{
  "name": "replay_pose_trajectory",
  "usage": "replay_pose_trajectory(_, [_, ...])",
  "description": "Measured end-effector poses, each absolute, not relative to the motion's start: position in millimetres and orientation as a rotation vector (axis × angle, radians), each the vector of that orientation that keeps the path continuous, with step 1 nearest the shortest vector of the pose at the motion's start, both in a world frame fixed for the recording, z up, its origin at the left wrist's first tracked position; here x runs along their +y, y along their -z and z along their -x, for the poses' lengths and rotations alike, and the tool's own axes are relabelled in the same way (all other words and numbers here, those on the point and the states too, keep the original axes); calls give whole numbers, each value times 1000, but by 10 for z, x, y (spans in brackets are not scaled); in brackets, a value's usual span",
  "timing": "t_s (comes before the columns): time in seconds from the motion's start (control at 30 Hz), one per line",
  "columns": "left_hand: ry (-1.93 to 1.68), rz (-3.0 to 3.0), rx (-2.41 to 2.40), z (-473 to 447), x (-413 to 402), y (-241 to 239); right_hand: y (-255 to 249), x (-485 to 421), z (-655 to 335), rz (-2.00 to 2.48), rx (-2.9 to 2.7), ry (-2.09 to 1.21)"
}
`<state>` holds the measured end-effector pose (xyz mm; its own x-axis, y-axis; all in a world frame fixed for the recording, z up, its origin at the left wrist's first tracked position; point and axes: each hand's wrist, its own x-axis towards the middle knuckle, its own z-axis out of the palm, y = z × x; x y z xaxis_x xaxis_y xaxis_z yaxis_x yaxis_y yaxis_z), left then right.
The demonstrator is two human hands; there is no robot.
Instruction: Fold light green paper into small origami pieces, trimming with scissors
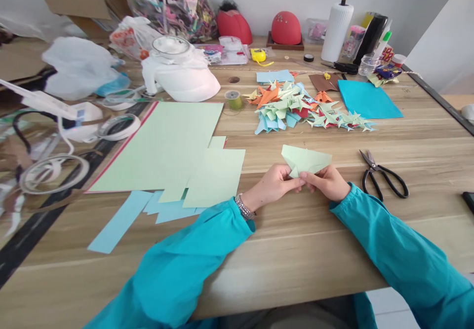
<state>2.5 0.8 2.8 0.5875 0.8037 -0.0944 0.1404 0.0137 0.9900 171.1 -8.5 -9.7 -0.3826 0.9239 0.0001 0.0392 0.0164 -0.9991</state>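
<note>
While both hands meet at frame centre, left hand (pixel 272 185) and right hand (pixel 328 182) pinch a folded green paper (pixel 306 159) with fingers closed on its lower edge. Paper sits just above the table (pixel 296 250); scissors (pixel 383 175) lie at right.

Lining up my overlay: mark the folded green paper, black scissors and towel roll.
folded green paper (pixel 310 159): head view, middle of flat face.
black scissors (pixel 371 166): head view, the pivot.
towel roll (pixel 336 25): head view, mid side.

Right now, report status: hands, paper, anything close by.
Left hand and right hand both pinching folded green paper at its lower edge. Black scissors lie to the right, apart. Green sheets to the left, apart.
</note>
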Motion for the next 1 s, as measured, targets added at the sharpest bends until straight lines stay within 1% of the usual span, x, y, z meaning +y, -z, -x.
replay_pose_trajectory(0.33, [-569,-1569,897,-17,2,-40,95,-88,-1705,931,-1632,-1395])
replay_pose_trajectory(0.6, [-670,-1445,873,-29,-8,-48,88,-78,-1713,1079,-1485,-1421])
replay_pose_trajectory(1.0, [-702,-1389,815,-14,9,-14,94,-70,-1704,1057,-1416,-1434])
